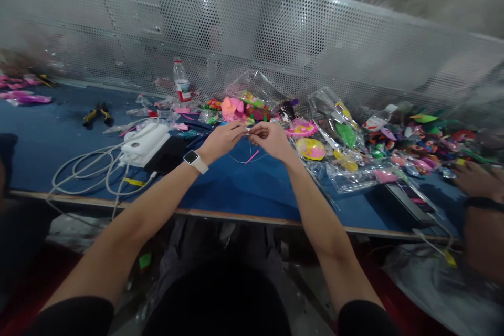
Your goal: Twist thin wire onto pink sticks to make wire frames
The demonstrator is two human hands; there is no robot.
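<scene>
My left hand [223, 140], with a pale watch on the wrist, is closed in a pinch over the blue table. Its fingertips meet those of my right hand [271, 139], which is pinched too. Between them shows a small white piece [248, 130], too small to name and partly hidden by the fingers. A thin pale wire or thread [238, 161] curves below both hands. Beside it, a slim pink stick-like piece [252, 157] appears under the fingertips. Just beyond my hands are a pink felt-like shape [232, 108] and a pink round piece [301, 127].
A white power bank-like box [145, 142] with looped cables and yellow-black pliers [97, 114] are on the left. A bottle [181, 82] stands by the perforated metal screen [244, 16]. Plastic bags [350, 178] and colourful pieces spread right, near another person's hand [478, 178].
</scene>
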